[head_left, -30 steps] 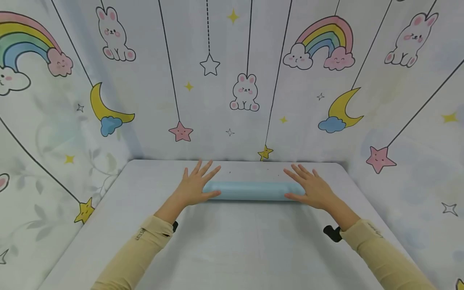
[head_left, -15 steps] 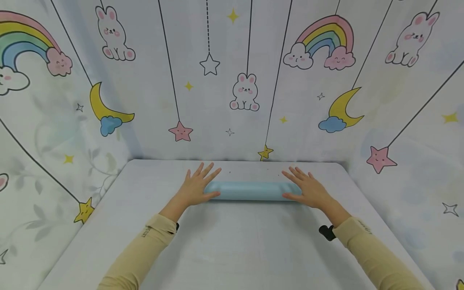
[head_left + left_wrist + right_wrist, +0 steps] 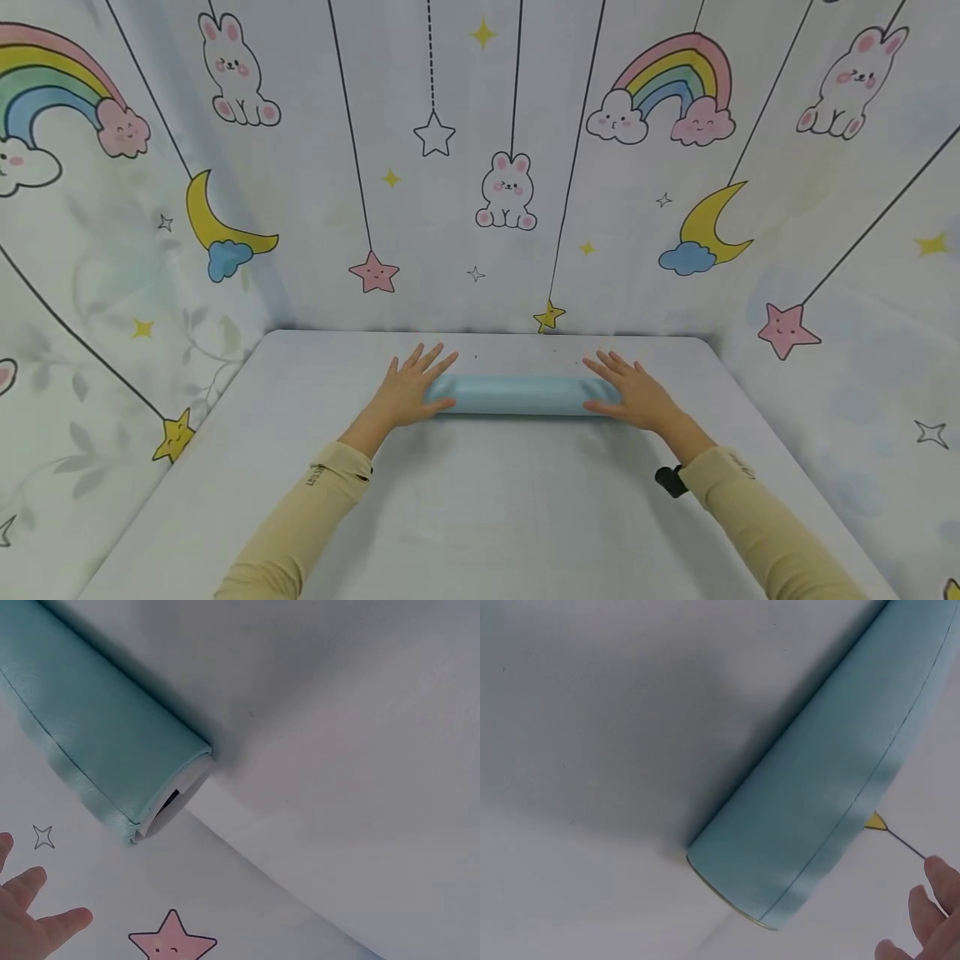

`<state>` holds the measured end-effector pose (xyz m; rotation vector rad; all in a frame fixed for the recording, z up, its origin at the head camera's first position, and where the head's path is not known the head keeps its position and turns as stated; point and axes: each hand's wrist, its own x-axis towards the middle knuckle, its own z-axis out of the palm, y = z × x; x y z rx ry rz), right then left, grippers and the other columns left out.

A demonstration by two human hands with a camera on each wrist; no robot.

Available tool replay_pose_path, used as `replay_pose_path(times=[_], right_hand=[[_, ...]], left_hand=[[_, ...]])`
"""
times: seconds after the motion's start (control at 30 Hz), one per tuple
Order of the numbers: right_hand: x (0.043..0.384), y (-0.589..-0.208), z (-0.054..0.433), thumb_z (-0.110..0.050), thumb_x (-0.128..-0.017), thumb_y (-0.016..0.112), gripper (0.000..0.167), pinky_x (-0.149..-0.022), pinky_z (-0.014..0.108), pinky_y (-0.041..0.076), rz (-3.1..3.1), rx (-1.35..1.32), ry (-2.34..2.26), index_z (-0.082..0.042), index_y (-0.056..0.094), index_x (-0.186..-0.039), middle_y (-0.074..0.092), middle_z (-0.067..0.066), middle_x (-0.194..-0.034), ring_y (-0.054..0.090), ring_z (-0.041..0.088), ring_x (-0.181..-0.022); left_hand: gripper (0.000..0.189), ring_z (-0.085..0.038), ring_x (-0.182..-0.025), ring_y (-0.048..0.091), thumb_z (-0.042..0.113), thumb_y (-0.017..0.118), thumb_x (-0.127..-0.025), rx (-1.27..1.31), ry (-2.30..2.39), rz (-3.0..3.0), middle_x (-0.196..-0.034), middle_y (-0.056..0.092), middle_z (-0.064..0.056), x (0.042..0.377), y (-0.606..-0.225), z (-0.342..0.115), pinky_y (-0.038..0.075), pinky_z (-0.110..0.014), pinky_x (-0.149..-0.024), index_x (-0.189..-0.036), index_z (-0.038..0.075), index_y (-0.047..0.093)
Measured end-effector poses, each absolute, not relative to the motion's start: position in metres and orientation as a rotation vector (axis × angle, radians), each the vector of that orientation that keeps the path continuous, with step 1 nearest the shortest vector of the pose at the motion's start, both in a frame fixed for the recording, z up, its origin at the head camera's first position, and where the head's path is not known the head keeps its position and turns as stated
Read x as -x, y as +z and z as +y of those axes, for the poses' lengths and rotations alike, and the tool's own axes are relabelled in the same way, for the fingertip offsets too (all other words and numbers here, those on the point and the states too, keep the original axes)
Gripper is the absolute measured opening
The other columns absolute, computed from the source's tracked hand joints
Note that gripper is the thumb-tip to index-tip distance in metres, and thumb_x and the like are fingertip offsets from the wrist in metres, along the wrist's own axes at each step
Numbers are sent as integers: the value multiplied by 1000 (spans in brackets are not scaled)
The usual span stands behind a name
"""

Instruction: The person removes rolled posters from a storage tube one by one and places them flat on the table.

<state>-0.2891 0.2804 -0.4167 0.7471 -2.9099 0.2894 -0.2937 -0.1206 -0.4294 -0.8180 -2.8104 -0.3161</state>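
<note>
A light blue roll with a stitched edge lies crosswise near the far side of the white table. My left hand is at its left end, fingers spread, thumb overlapping the roll in the head view. At the right end is my right hand, its fingers spread too. Both wrist views show fingertips standing apart from the roll; contact elsewhere cannot be told. From the left wrist, the blue roll shows a pale inner rim and a dark slit at its end. The right wrist view shows the seam along the roll.
The white table extends from the roll toward me. A cloth backdrop printed with rabbits, stars, moons and rainbows hangs behind and at both sides. A black wrist device shows beneath my right sleeve.
Both hands have shifted slightly inward, toward each other, and the fingertips sit a little nearer to me. The sleeves moved inward with them. The roll has stayed in place.
</note>
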Motion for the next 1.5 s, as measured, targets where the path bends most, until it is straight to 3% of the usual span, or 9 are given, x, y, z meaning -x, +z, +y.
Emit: replay_pose_path(times=[1.5], right_hand=[[309, -460, 285, -56, -79, 60, 75, -102, 60, 17, -2992, -590, 262, -12, 43, -137, 37, 21, -140, 28, 40, -130]], left_hand=[[71, -35, -132, 26, 54, 53, -86, 749, -247, -2935, -146, 30, -10, 315, -473, -123, 22, -64, -98, -144, 21, 31]])
